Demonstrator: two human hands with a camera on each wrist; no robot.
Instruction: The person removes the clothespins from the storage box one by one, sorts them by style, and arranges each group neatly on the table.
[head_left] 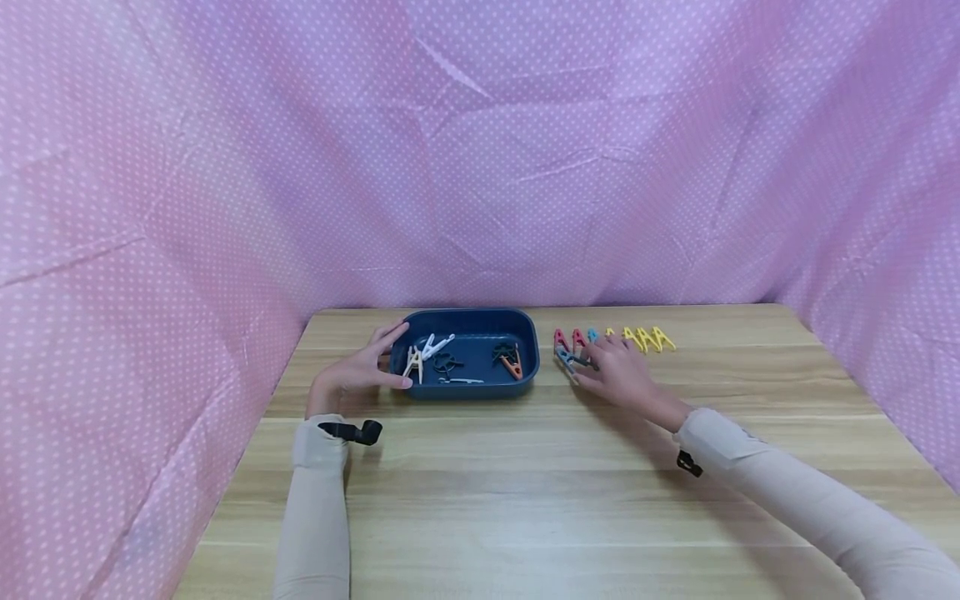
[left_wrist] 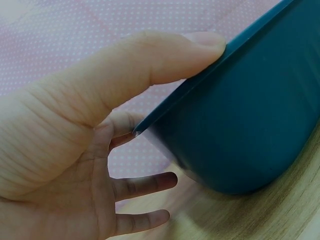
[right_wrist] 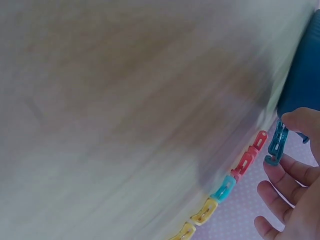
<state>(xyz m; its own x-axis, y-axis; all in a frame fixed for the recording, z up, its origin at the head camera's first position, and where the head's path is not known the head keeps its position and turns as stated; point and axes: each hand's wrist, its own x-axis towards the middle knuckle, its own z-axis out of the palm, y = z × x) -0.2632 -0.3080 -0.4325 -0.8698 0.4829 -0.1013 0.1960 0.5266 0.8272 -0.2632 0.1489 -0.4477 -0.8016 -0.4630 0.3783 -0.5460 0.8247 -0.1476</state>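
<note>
The right hand [head_left: 618, 367] pinched a blue clip [right_wrist: 277, 142] just right of the box [head_left: 471, 393], the remaining fingers loosely apart. A row of clips [right_wrist: 223, 188] stood right of the box too; other clips [head_left: 429, 350] lay inside it, so the work seemed partly done. The left hand [head_left: 363, 371], fingers spread, touched the box's left end.

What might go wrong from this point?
The blue clothespin in the right hand is close to the red clothespins and might knock their row out of line. It could also slip from the fingers. The left hand, touching the dark blue tub, might shift it.
</note>
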